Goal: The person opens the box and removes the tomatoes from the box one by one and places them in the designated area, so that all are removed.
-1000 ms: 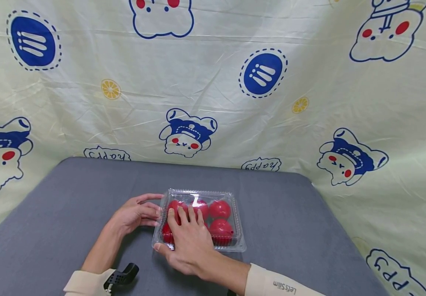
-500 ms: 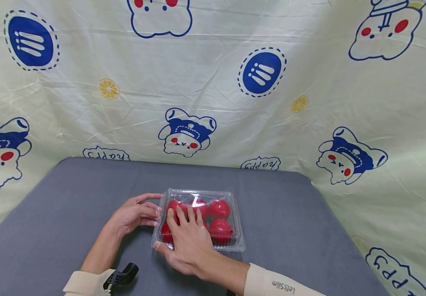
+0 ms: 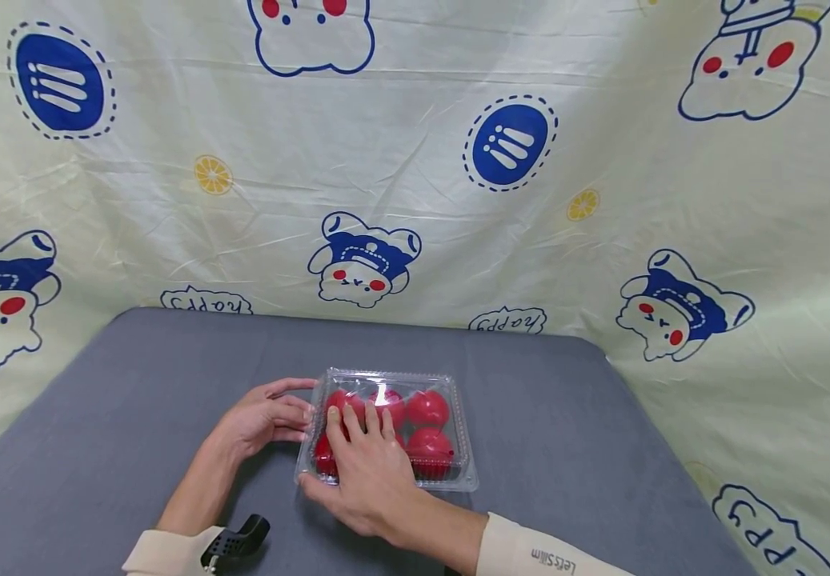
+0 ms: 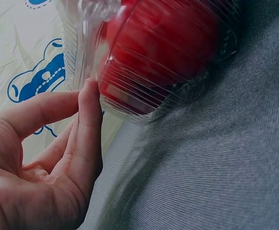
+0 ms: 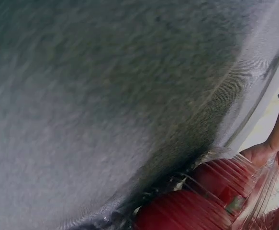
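Two hands, one clear plastic container: against the earlier head frames you have almost no change, both hands and the box sitting as before, apart from a very slight shift of the whole view. Your right hand (image 3: 371, 480) lies over the box with fingers straight and spread, tips on the lid, thumb at the near left corner, gripping nothing. Your left hand (image 3: 259, 418) has its fingers loosely extended, tips touching the box's left side; in the left wrist view a fingertip meets the ribbed plastic near the rim, not curled around it. The container (image 3: 468, 478) rests flat on the grey desk (image 3: 544, 416), holding red round pieces (image 3: 429, 408), some hidden under your right hand. Writing: your right sleeve (image 3: 530, 552) reads "Let'sSlim", upside down in view; the printed backdrop (image 3: 415, 144) carries "happy" in outlined bubbles, also inverted. You can read nothing on the box. Edges: its back rim stands apart from the desk's far edge, where the backdrop begins; grey cloth runs on to the right, the right edge well apart. To the left lie your forearm and the black strap (image 3: 238, 540) by your cuff.
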Demonstrator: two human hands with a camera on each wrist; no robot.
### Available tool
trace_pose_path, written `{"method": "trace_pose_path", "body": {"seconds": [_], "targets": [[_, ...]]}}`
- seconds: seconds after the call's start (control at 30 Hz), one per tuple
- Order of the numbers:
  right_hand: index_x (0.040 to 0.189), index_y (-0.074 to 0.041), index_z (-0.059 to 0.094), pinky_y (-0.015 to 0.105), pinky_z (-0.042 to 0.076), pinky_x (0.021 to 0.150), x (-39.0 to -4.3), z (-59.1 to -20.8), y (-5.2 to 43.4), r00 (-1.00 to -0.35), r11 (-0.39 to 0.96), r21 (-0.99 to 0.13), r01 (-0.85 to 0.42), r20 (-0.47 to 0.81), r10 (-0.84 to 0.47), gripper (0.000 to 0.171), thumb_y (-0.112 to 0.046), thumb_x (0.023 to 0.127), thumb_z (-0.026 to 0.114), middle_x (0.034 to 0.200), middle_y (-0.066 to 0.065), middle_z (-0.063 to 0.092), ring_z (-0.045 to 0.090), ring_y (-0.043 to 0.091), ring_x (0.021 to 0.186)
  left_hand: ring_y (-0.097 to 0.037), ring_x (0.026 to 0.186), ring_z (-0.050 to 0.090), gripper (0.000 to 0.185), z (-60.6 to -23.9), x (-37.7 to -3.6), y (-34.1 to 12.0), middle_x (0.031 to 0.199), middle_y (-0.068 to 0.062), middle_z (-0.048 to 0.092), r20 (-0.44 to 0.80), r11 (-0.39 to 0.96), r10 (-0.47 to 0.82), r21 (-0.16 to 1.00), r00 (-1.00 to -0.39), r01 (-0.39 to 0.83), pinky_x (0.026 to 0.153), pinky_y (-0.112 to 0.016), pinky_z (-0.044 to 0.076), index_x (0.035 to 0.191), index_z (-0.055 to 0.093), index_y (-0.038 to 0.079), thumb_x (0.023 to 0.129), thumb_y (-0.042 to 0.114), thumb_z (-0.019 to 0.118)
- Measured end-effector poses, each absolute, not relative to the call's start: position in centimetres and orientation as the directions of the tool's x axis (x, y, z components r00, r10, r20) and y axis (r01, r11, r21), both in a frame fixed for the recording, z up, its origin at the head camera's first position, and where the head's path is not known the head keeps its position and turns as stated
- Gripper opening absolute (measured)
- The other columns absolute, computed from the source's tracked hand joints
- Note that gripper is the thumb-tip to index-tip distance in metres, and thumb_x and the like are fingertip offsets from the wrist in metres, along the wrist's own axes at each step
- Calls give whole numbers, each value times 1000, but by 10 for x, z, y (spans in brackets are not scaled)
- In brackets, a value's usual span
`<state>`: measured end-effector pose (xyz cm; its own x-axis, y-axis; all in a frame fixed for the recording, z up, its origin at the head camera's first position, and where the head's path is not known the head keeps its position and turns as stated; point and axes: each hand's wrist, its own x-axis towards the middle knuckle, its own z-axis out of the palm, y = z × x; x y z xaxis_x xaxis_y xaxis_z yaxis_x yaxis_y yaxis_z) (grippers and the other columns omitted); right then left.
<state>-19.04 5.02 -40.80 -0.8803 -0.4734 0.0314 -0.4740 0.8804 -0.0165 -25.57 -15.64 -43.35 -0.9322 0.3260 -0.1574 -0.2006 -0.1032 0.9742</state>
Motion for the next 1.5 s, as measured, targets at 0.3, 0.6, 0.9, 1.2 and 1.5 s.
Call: {"method": "trace_pose_path", "body": {"seconds": [0.3, 0.6, 0.9, 1.2, 1.5], "targets": [[157, -19, 37, 55, 37, 118, -190, -410, 50, -875, 879, 31, -476, 88, -477, 93, -82, 89, 38, 157, 7, 45, 40, 36, 146, -17, 77, 75, 57, -435, -255, -157, 90, -1, 76, -148, -118, 335, 973, -930, -197, 73, -34, 64, 147, 44, -2, 94, 4, 66], [157, -16, 38, 52, 40, 116, -188, -414, 49, -871, 880, 46, -472, 129, -474, 92, -80, 91, 37, 157, 8, 46, 44, 35, 144, -17, 77, 76, 56, -434, -254, -158, 89, -1, 76, -149, -127, 336, 971, -930, -201, 73, -33, 64, 147, 44, -2, 95, 4, 65], [156, -15, 40, 51, 44, 114, -188, -417, 49, -864, 877, 71, -475, 152, -480, 91, -79, 92, 38, 157, 7, 47, 46, 33, 143, -17, 77, 76, 55, -437, -254, -158, 89, 0, 76, -160, -114, 326, 972, -932, -207, 73, -33, 64, 146, 46, -1, 95, 5, 65], [157, -14, 40, 51, 43, 114, -188, -416, 48, -863, 877, 76, -475, 153, -481, 89, -76, 93, 40, 157, 6, 47, 46, 33, 144, -17, 77, 76, 56, -436, -255, -158, 89, -1, 76, -159, -113, 320, 972, -934, -205, 73, -33, 64, 146, 45, -1, 94, 5, 66], [153, -13, 46, 52, 47, 110, -188, -418, 49, -828, 857, 124, -501, 220, -516, 86, -75, 94, 39, 152, 7, 52, 51, 34, 139, -17, 76, 76, 55, -434, -254, -157, 88, -1, 76, -158, -119, 325, 971, -932, -206, 73, -33, 64, 146, 45, -1, 95, 4, 65]]}}
